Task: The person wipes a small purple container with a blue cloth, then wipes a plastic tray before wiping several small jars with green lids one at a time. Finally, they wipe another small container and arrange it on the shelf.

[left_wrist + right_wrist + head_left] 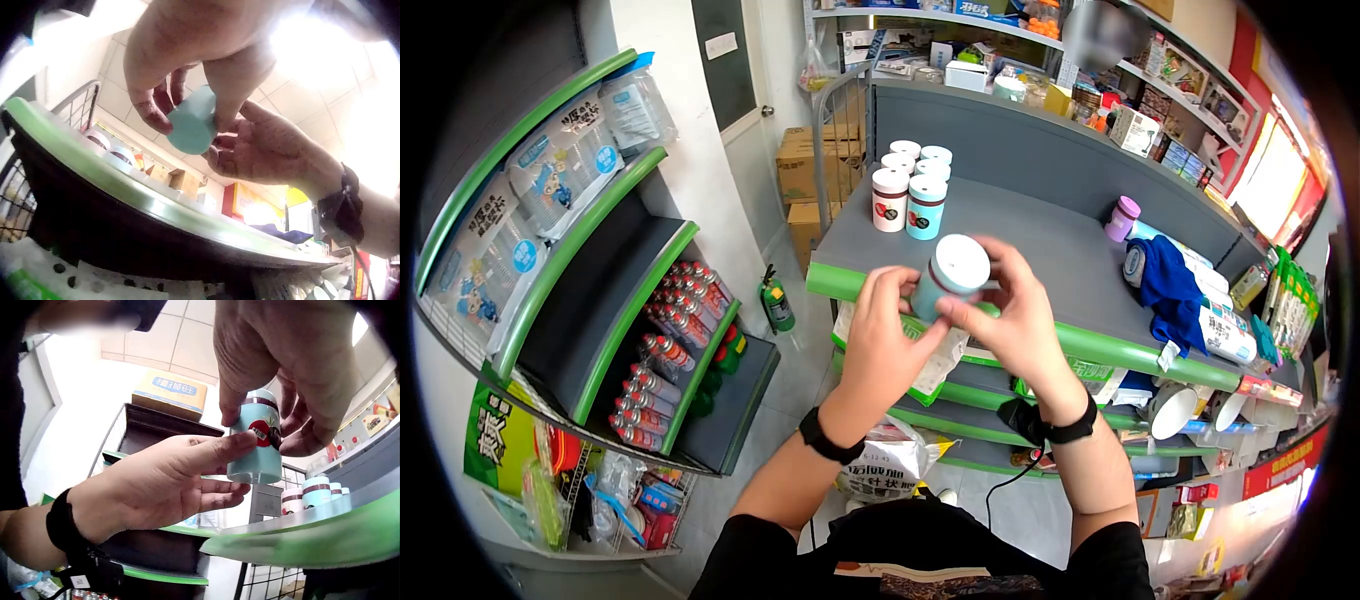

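Both hands hold one light blue canister (945, 285) with a white lid, above the front edge of the grey shelf (1020, 235). My left hand (885, 325) grips its left side; in the right wrist view, the left thumb (240, 445) lies against the round red label. From the other side, my right hand (1015, 310) grips it with thumb and fingers. The canister's plain underside (192, 132) faces the left wrist camera. Behind the hands stand several similar canisters in two rows, white ones (890, 205) on the left and blue ones (926, 212) beside them.
Farther right on the shelf are a purple canister (1118, 225), a dark blue cloth (1172, 290) and wrapped rolls (1225, 335). A green rail (1120, 352) runs along the front edge. Spray cans (645, 400) fill a rack at left; a printed bag (887, 462) stands below the hands.
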`<state>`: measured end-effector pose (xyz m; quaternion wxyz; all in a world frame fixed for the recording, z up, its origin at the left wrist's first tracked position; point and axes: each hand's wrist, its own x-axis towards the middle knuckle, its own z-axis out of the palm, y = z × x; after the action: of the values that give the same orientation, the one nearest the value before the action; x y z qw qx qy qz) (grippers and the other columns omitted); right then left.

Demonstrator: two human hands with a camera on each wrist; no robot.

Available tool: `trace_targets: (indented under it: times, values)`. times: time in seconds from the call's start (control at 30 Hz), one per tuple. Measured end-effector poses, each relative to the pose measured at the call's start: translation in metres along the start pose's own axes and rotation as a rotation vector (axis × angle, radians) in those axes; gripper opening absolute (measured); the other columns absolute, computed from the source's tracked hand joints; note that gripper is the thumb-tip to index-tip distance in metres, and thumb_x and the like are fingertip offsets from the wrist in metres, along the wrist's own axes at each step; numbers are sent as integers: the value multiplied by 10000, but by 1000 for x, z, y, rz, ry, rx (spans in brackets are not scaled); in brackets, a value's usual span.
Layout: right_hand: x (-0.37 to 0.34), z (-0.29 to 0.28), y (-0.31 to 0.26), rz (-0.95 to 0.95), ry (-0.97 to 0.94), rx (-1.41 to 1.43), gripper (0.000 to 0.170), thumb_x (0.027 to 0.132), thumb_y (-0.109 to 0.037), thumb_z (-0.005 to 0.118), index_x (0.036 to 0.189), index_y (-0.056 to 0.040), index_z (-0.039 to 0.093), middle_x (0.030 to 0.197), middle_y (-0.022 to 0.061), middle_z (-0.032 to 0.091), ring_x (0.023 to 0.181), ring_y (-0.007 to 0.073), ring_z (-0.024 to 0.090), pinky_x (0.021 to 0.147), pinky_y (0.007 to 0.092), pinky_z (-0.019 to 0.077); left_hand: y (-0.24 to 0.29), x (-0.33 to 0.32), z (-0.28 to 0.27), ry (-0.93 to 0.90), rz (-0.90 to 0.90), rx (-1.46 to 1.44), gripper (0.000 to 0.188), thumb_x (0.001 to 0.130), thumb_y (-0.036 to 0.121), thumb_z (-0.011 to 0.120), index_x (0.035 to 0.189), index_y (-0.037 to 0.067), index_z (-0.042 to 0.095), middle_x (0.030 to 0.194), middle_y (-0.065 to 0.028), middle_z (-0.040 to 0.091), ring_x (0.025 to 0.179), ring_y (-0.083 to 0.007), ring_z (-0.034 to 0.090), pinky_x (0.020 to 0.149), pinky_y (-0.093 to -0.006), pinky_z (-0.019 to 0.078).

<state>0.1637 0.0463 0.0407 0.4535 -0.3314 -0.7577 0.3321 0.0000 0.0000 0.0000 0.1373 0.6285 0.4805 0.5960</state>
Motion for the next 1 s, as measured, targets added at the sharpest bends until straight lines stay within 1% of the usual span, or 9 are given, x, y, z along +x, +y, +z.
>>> trace_targets:
  times: [0.03,0.07,0.1,0.17,0.3,0.43,0.53,0.83,1.0]
  values:
    - [7,-8,0,24,28,72,778,753,-189,865,1388,-14,452,1220,129,603,1050,189,622,853,327,547,0,7,11,20,9,23,548,786,175,815,1215,10,516,1140,-153,572,1077,-295,589,927,-405,487]
    - [17,-16,-6,5,45,-10,722,759,-174,850,1341,12,465,1163,118,621,998,171,618,841,310,538,0,12,20,39,22,47,535,792,177,810,1208,8,519,1112,-166,576,1062,-293,589,909,-392,487]
    - [40,19,0,-34,76,54,669,765,-174,842,1293,20,479,1138,115,630,974,169,617,840,298,530,-22,23,-14,49,104,138,530,792,180,809,1198,0,521,1108,-164,575,1056,-297,588,906,-396,485]
    - [57,17,6,4,55,49,632,777,-174,832,1269,19,483,1138,117,631,975,169,616,856,300,526,-28,30,-17,82,205,281,521,792,187,809,1178,-16,525,1100,-159,574,1044,-305,587,900,-404,482]
    - [75,22,24,36,-7,42,578,804,-154,810,1252,16,486,1149,124,632,996,172,616,874,312,525,-52,44,-20,25,181,410,498,845,273,762,1191,-9,540,1105,-146,629,1072,-322,590,925,-438,442]
    - [76,32,44,40,-23,50,546,834,-125,777,1282,7,495,1171,129,630,1039,200,628,904,336,527,-66,54,-19,-69,157,509,372,865,307,724,1063,22,592,975,-132,664,975,-312,617,860,-440,441]
    - [73,33,46,99,5,-11,538,842,-134,768,1298,10,521,1172,125,628,1051,222,637,918,360,534,-73,56,-16,-13,202,537,326,867,309,718,1004,34,607,920,-114,675,922,-300,634,818,-436,445]
    - [70,35,46,121,16,-73,558,861,-109,740,1345,2,486,1217,95,585,1094,208,610,909,344,526,-77,61,-14,-37,168,549,280,882,315,692,981,62,625,922,-95,679,903,-291,634,797,-432,446]
    - [70,33,54,67,37,-95,553,865,-124,740,1340,5,489,1234,121,582,1108,223,617,904,350,537,-76,66,-17,-60,163,547,303,885,328,698,1020,65,631,960,-81,691,945,-287,638,823,-436,448]
